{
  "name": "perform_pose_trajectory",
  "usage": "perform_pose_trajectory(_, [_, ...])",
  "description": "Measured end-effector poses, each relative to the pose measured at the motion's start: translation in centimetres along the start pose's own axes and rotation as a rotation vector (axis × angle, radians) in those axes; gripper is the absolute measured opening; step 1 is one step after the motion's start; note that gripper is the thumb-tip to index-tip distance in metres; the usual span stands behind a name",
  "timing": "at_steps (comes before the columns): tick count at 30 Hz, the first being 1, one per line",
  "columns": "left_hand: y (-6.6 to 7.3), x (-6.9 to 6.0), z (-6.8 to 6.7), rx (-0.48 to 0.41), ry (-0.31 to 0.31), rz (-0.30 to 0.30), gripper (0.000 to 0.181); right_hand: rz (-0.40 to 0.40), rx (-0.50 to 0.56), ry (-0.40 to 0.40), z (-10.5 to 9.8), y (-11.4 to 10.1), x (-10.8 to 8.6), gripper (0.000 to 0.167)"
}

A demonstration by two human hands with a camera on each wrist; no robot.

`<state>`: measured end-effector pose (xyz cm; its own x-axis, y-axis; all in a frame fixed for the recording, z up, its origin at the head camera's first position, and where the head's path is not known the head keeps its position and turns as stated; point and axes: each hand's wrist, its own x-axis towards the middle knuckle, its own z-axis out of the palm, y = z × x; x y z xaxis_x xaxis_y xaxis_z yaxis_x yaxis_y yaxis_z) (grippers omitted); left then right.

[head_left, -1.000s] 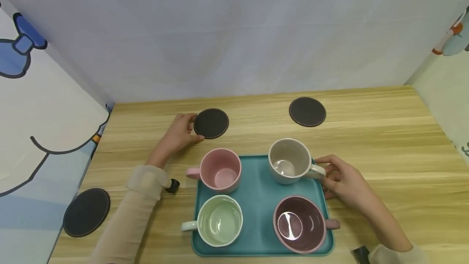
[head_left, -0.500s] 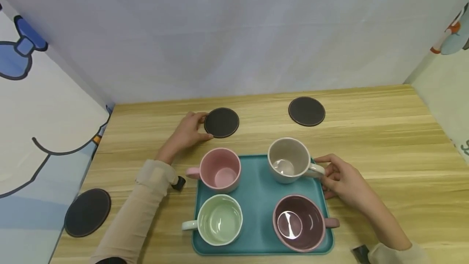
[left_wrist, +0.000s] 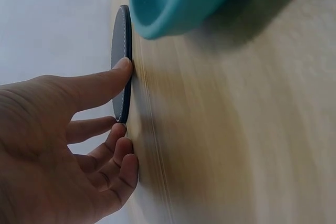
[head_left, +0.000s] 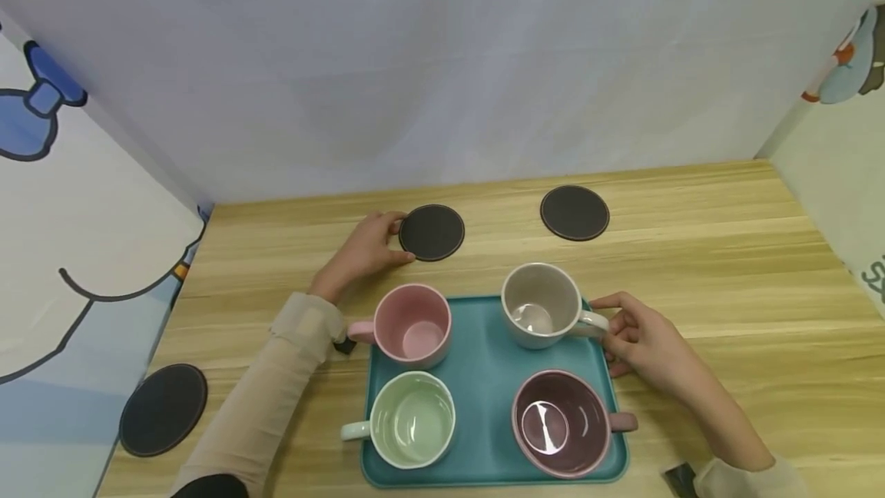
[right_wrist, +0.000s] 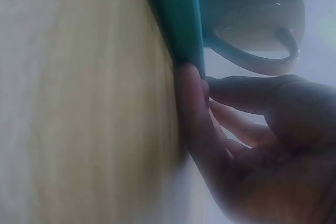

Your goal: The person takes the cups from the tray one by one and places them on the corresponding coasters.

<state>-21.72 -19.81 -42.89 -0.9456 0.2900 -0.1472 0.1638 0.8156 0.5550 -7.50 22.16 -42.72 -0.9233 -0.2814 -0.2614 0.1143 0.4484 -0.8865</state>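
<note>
My left hand holds a round black coaster by its left side, with the thumb at the near edge and a finger at the far edge. In the left wrist view the coaster lies low over the wood. My right hand grips the right edge of a teal tray near its far corner, beside the handle of a grey-white mug. Also on the tray stand a pink mug, a light green mug and a dark mauve mug.
Another black coaster lies at the back right of the wooden table. A third coaster is at the far left edge. A pale curtain hangs behind, with printed cloths at both sides.
My left hand has slid the coaster to the right along the back of the table. The right hand, the tray and the mugs have stayed in place.
</note>
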Motion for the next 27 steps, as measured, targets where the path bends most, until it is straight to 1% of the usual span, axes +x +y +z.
perform_pose_trajectory(5, [0.8,0.4,0.2,0.008,-0.012,0.008,0.08,0.001,0.002,0.004,-0.1,0.1,-0.3,0.05])
perform_pose_trajectory(10, [1.7,0.7,0.0,0.016,-0.017,0.024,0.08,-0.004,0.006,0.01,0.0,0.2,-0.5,0.05])
perform_pose_trajectory(17, [2.1,1.1,-0.1,0.068,-0.035,0.057,0.079,-0.005,0.002,0.011,0.0,0.1,-0.4,0.049])
perform_pose_trajectory(21, [2.6,1.6,0.0,0.086,-0.058,0.071,0.077,-0.005,-0.006,0.015,-0.1,0.1,-0.4,0.049])
perform_pose_trajectory(27, [3.6,2.4,0.1,0.103,-0.116,0.097,0.076,-0.008,0.006,0.003,-0.1,0.4,-0.7,0.049])
